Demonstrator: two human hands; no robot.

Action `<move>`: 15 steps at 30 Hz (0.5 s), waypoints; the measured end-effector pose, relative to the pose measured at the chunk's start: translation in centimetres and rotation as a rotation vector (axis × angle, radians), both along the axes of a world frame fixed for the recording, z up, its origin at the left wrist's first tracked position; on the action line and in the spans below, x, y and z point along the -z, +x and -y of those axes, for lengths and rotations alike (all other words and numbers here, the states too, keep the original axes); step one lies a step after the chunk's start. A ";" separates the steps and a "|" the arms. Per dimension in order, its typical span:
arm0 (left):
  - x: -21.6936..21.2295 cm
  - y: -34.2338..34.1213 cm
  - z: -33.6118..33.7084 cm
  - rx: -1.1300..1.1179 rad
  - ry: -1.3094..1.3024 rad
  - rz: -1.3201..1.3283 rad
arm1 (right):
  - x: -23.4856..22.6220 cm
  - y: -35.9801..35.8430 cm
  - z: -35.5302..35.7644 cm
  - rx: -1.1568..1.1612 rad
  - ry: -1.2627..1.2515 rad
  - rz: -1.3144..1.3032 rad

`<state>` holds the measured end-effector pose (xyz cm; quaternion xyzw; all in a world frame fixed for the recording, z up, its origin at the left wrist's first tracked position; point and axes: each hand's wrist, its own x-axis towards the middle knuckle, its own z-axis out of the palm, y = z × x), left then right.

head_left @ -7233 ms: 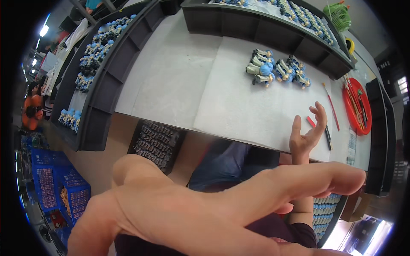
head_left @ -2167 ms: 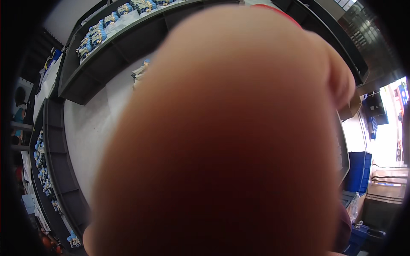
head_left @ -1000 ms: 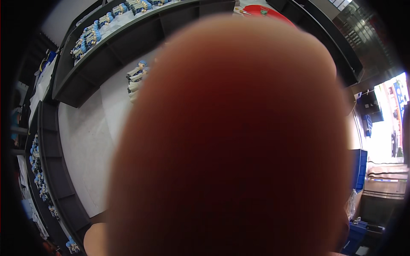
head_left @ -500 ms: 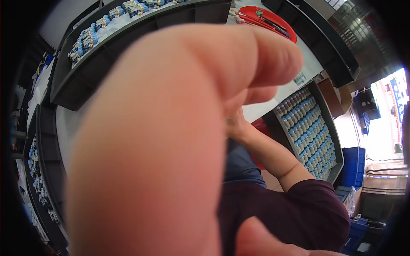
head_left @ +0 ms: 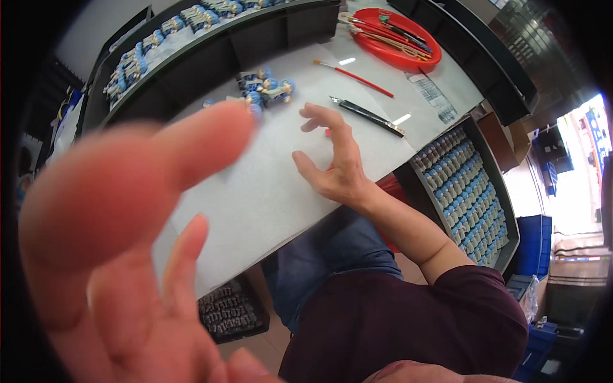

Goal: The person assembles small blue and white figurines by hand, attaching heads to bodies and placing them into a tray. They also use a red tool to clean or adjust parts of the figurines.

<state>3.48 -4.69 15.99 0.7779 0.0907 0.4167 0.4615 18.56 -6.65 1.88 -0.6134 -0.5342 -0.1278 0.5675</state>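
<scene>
My left hand is raised very close to the camera and blurred. Its fingers are apart, with nothing seen in them. Over the white-covered table, my right hand is open, thumb and fingers spread and curved around empty space. A small pink-red thing shows beside its fingers, mostly hidden. Farther off lies a small group of blue and cream figurines, partly covered by my left hand. A craft knife and a red-handled paintbrush lie beyond my right hand.
A red oval tray of brushes and tools stands at the far right, near a printed slip. Dark crates with figurines line the back. Another crate at right holds rows of blue-and-grey pieces. A black crate sits below the table.
My left hand has moved left from across the middle of the view, and its fingers now show apart. The table, figurines, knife, brush and my right hand have come into sight.
</scene>
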 end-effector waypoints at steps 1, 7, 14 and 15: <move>-0.5 0.3 0.0 0.000 -0.018 0.004 | 0.1 0.8 0.8 0.050 -0.023 0.002; -4.8 -7.6 1.8 -0.666 -0.217 -0.028 | 0.1 -0.8 -0.8 -0.053 -0.041 -0.065; 7.0 -10.6 -2.5 -0.246 -0.489 -0.177 | -0.2 -0.8 0.1 0.010 -0.076 -0.086; 8.2 -10.8 -2.6 -0.269 -0.450 -0.255 | -0.1 -0.9 -0.2 0.002 -0.074 -0.085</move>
